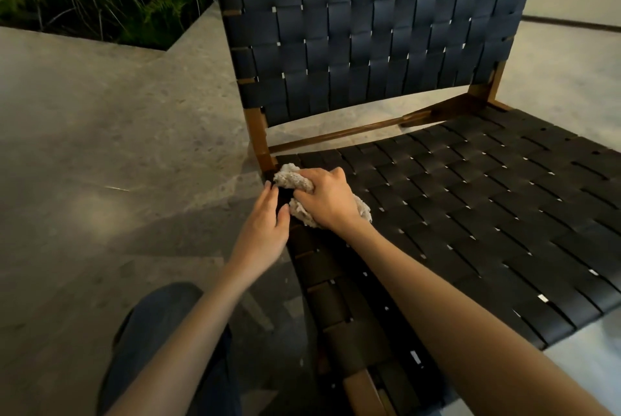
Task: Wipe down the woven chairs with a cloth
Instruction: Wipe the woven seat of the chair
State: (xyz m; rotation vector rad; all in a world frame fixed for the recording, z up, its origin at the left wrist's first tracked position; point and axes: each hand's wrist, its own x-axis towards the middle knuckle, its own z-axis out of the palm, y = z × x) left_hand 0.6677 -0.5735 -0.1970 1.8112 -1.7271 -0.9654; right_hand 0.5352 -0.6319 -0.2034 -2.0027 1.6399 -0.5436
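Right fingers (331,177) clench my cloth (295,180) at the seat's (470,197) back-left corner; left hand (268,224) loosely open, steadying that edge. Mid-wipe; next I'd sweep along the weave.

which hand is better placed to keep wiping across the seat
Right. The right hand already grips the cloth bunched on the woven seat near its back left corner. The left hand holds no cloth, its fingers only on the seat's edge.
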